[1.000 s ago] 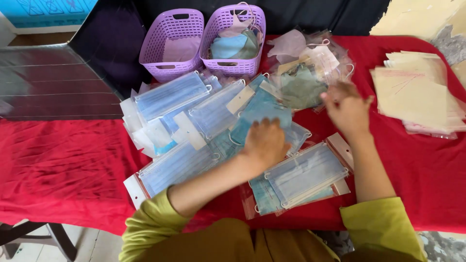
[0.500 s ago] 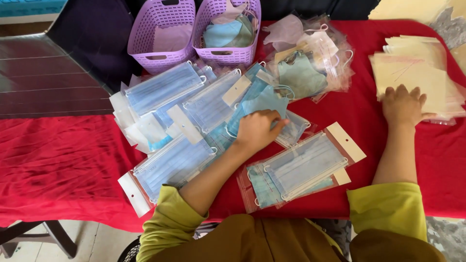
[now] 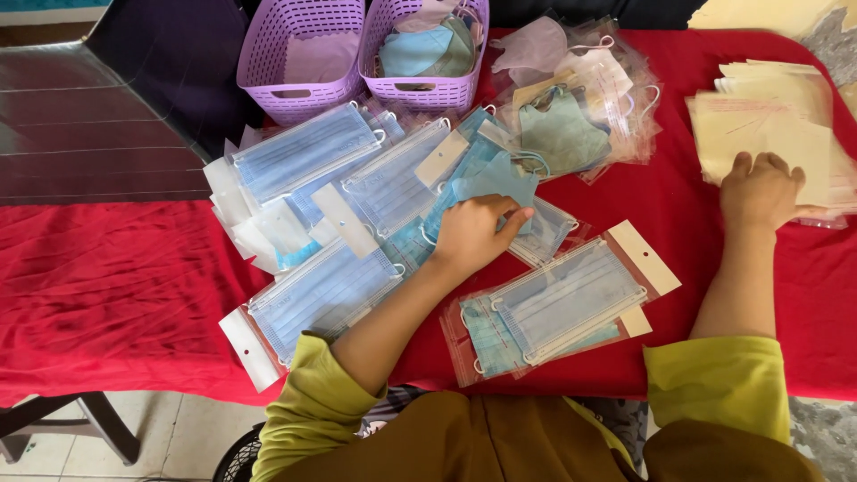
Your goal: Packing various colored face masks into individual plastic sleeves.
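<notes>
My left hand [image 3: 473, 234] rests on a loose teal face mask [image 3: 493, 186] in the middle of a spread of blue masks in clear bags [image 3: 357, 192], fingers pinching its edge. My right hand [image 3: 763, 189] lies on the near edge of a stack of cream-coloured clear pouches [image 3: 777, 125] at the right, fingers curled over it. Between my arms lies a bagged blue mask with a white header card [image 3: 567, 299].
Two purple plastic baskets stand at the back, one [image 3: 299, 62] holding a pale purple mask and one [image 3: 428, 54] holding several coloured masks. A heap of bagged pink, green and cream masks [image 3: 576, 107] lies beside them. A red cloth [image 3: 107, 277] covers the table; a dark floor lies left.
My right hand swung from the bagged coloured masks over to the cream pouch stack and settled on it. My left hand stayed on the teal mask and closed its fingers on it.
</notes>
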